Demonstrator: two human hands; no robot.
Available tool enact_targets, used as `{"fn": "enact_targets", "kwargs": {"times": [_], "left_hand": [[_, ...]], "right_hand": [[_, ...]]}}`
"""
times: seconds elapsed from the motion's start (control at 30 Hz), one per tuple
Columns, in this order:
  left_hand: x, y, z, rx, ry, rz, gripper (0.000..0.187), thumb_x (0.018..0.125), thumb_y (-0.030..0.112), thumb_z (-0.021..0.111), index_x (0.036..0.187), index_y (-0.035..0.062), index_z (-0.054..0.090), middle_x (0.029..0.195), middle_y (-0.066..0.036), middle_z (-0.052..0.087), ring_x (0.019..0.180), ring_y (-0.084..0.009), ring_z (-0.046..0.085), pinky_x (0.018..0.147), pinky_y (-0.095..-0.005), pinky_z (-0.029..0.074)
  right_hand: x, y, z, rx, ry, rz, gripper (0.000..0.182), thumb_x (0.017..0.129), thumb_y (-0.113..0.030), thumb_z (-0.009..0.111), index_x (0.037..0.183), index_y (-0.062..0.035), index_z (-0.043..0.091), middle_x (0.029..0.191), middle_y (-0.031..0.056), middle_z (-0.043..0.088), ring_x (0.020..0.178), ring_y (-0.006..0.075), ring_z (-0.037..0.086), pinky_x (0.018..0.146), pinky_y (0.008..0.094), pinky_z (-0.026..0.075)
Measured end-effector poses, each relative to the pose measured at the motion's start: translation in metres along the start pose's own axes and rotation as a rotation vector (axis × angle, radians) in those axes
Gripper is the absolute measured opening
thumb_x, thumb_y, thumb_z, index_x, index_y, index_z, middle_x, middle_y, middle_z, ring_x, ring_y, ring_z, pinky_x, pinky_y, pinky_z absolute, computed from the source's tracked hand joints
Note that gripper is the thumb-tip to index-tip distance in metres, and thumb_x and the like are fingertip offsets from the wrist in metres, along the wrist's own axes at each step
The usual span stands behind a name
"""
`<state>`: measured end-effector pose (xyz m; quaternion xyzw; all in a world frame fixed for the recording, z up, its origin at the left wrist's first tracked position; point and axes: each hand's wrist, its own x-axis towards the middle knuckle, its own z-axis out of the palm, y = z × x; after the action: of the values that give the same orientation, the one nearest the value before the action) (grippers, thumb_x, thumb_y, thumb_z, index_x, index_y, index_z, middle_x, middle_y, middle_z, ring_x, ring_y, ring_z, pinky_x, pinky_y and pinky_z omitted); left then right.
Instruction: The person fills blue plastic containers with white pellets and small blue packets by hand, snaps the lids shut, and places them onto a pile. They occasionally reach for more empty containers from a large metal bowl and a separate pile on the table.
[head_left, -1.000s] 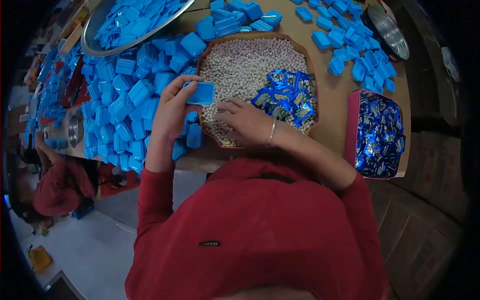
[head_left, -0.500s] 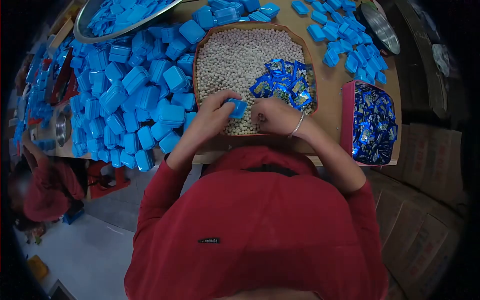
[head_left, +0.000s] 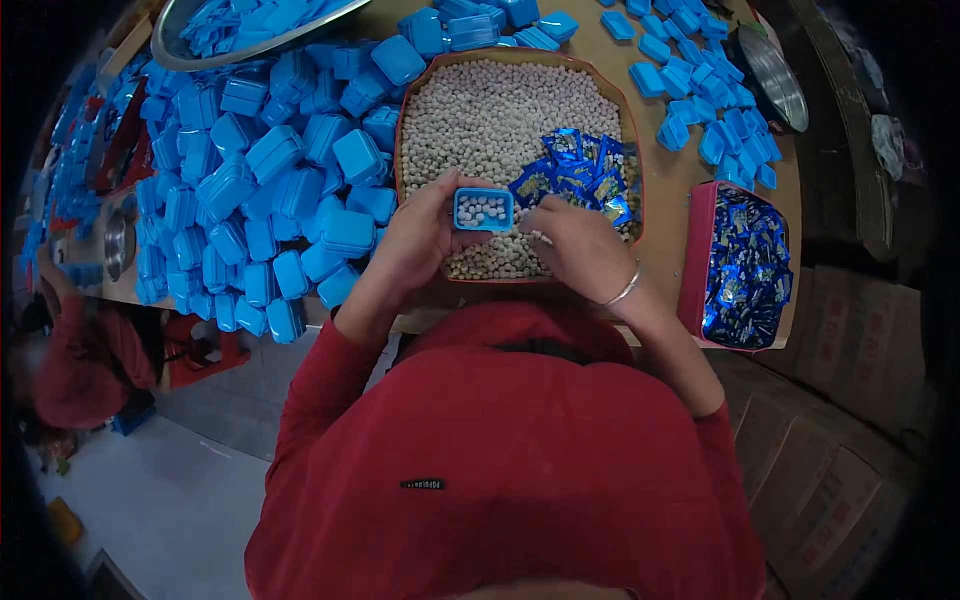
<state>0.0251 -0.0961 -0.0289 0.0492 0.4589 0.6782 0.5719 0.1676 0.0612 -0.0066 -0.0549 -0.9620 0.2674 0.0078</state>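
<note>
Left hand [head_left: 420, 240]: fingers curled round a small open blue box [head_left: 484, 210], gripping it at its left side; the box sits level, mouth up, with white pellets [head_left: 484, 209] inside

Right hand [head_left: 578, 245]: at the right side of the box, fingers bent inward and fingertips close to its edge; whether it pinches anything cannot be told; a bangle [head_left: 624, 292] sits on the wrist

Position of box: held over the near part of the tray [head_left: 404, 120], above the pellets there

Tray: brown-rimmed, filled with a bed of small white pellets; a heap of blue foil sachets [head_left: 580, 175] lies on its right side, just beyond the right hand

Left of tray: a large pile of closed blue boxes [head_left: 270, 190] on the table [head_left: 668, 175], touching the tray rim; beyond it a metal basin [head_left: 200, 45] also holding blue boxes

Right of tray: loose blue lids [head_left: 710, 110] scattered on the table; a pink bin [head_left: 700, 250] full of blue sachets at the table edge

Far left, lower level: another person in red [head_left: 80, 360], partly visible and blurred
</note>
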Motion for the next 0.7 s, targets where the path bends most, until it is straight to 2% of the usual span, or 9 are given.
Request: {"fn": "enact_targets", "kwargs": {"times": [0.07, 0.2, 0.3, 0.5, 0.6, 0.67, 0.7], "left_hand": [[0.001, 0.001, 0.001, -0.020, -0.014, 0.004, 0.045, 0.101, 0.040, 0.033, 0.118, 0.0027, 0.054, 0.111, -0.009, 0.062, 0.099, -0.0186, 0.061, 0.082, -0.0349, 0.053], [0.001, 0.002, 0.000, -0.063, -0.032, 0.018, 0.044, 0.100, 0.039, 0.036, 0.117, 0.0033, 0.054, 0.109, -0.008, 0.062, 0.097, -0.0172, 0.062, 0.080, -0.0326, 0.053], [0.004, -0.001, -0.007, -0.069, -0.075, 0.048, 0.043, 0.100, 0.038, 0.038, 0.118, 0.0028, 0.054, 0.108, -0.008, 0.062, 0.096, -0.0170, 0.062, 0.080, -0.0322, 0.053], [0.008, -0.008, -0.001, 0.096, -0.024, 0.036, 0.037, 0.100, 0.034, 0.038, 0.115, 0.0059, 0.056, 0.109, -0.005, 0.057, 0.102, -0.0161, 0.057, 0.080, -0.0357, 0.052], [0.006, -0.008, 0.005, 0.159, -0.071, 0.087, 0.039, 0.099, 0.036, 0.037, 0.116, 0.0051, 0.055, 0.113, -0.006, 0.055, 0.104, -0.0165, 0.055, 0.081, -0.0368, 0.052], [0.005, -0.008, 0.004, 0.144, -0.067, 0.066, 0.040, 0.100, 0.035, 0.035, 0.117, 0.0047, 0.053, 0.116, -0.007, 0.053, 0.106, -0.0169, 0.053, 0.083, -0.0375, 0.052], [0.006, -0.007, 0.003, 0.151, -0.069, 0.066, 0.040, 0.100, 0.035, 0.034, 0.118, 0.0046, 0.053, 0.116, -0.007, 0.053, 0.106, -0.0170, 0.053, 0.084, -0.0375, 0.052]], "right_hand": [[-0.001, 0.010, 0.023, -0.068, -0.115, -0.059, 0.014, 0.074, -0.003, 0.062, 0.087, -0.0049, 0.062, 0.088, 0.0136, 0.057, 0.076, 0.0343, 0.060, 0.066, 0.0423, 0.049], [0.006, 0.017, 0.025, 0.102, -0.144, -0.089, 0.007, 0.072, -0.003, 0.062, 0.079, -0.0045, 0.062, 0.083, 0.0141, 0.057, 0.078, 0.0338, 0.060, 0.066, 0.0420, 0.048], [0.005, 0.025, 0.022, 0.081, -0.119, -0.100, 0.005, 0.071, -0.003, 0.063, 0.076, -0.0041, 0.062, 0.080, 0.0138, 0.057, 0.076, 0.0329, 0.060, 0.065, 0.0413, 0.047], [0.009, -0.005, -0.010, 0.251, 0.145, -0.108, 0.008, 0.070, -0.001, 0.065, 0.077, -0.0043, 0.061, 0.077, 0.0114, 0.056, 0.072, 0.0318, 0.060, 0.063, 0.0396, 0.048], [0.021, -0.022, -0.007, 0.223, 0.191, -0.169, 0.012, 0.070, -0.001, 0.065, 0.079, -0.0050, 0.059, 0.086, 0.0120, 0.058, 0.075, 0.0318, 0.061, 0.063, 0.0398, 0.049], [0.028, -0.023, 0.014, 0.110, 0.300, -0.200, 0.012, 0.070, -0.003, 0.066, 0.078, -0.0044, 0.058, 0.092, 0.0121, 0.059, 0.077, 0.0318, 0.062, 0.065, 0.0398, 0.050], [0.028, -0.024, 0.013, 0.133, 0.301, -0.215, 0.011, 0.073, -0.006, 0.067, 0.080, -0.0042, 0.059, 0.096, 0.0120, 0.060, 0.079, 0.0317, 0.062, 0.065, 0.0400, 0.050]]}}
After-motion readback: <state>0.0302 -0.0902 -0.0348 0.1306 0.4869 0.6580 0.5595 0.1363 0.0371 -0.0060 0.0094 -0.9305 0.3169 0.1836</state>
